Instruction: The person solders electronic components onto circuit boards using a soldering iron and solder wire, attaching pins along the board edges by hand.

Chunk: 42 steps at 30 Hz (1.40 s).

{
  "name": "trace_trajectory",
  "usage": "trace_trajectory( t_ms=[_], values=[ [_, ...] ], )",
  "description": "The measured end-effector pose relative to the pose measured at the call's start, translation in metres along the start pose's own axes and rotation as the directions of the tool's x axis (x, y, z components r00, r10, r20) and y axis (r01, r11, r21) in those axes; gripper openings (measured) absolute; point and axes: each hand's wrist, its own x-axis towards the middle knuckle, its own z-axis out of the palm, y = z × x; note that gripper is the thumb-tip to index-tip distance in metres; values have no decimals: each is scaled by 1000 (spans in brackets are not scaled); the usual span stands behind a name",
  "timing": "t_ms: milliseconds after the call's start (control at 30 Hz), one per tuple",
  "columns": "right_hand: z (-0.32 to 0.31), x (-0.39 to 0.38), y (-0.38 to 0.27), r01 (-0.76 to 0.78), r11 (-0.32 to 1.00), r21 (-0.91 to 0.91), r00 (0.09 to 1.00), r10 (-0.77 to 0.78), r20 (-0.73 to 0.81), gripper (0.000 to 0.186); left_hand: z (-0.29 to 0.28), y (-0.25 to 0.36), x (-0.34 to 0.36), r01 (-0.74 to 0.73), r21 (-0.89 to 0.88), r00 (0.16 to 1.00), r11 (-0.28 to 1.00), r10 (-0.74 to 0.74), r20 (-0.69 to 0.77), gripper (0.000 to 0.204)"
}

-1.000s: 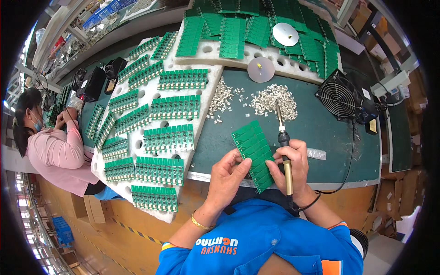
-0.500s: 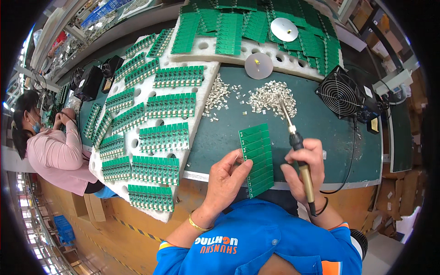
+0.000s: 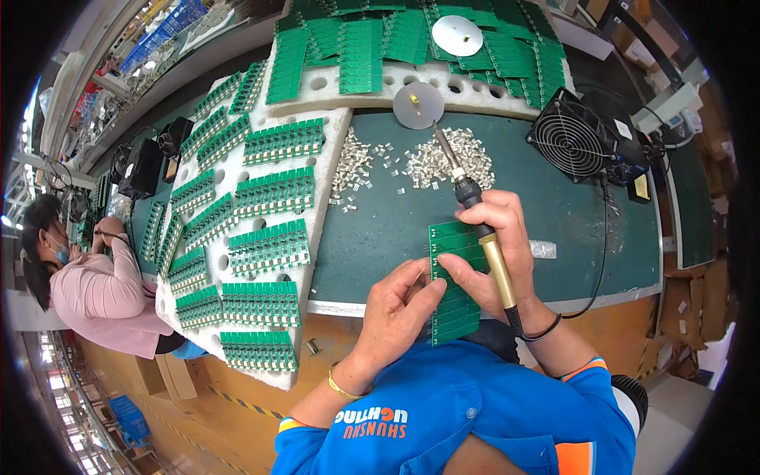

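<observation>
My left hand grips the left edge of a green circuit board panel, its thumb and fingers closed at the rim. The panel stands upright in view, scored into several narrow strips. In my right hand is a soldering iron with a gold-coloured handle, its black collar between thumb and fingers. My right thumb also reaches across to the panel's upper left part. The iron's tip points away from me, near the lower edge of a round silver disc and over a pile of small white connectors.
White foam trays on the left hold rows of populated boards. Bare green panels lie on foam at the back, with a second disc. A black fan stands right. A co-worker in pink sits at far left.
My right hand has moved left and up to the panel, its thumb now on it. The iron's tip has swung left, from the pile's right side toward the disc. The view has shifted slightly.
</observation>
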Motion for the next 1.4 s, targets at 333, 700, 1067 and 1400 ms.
trace_trajectory(
  t_ms=[333, 700, 1067, 1400],
  values=[
    [-8, -4, -5, -53, 994, 97, 996, 59, -61, 46, 7, 3, 0, -25, 26, 999, 999, 24, 30, 23],
    [-16, -7, -10, -106, 986, 127, 991, 115, -66, 48, 14, 1, -1, -78, 34, 995, 996, 76, 63, 19],
    [-19, -14, -7, -153, 969, 193, 983, 169, -66, 47, 20, 5, -4, -40, -9, 996, 999, 40, 74, 22],
    [-21, -12, -9, -133, 975, 178, 987, 147, -65, 45, 21, 4, -4, -39, -24, 997, 999, 41, 63, 22]
  ],
)
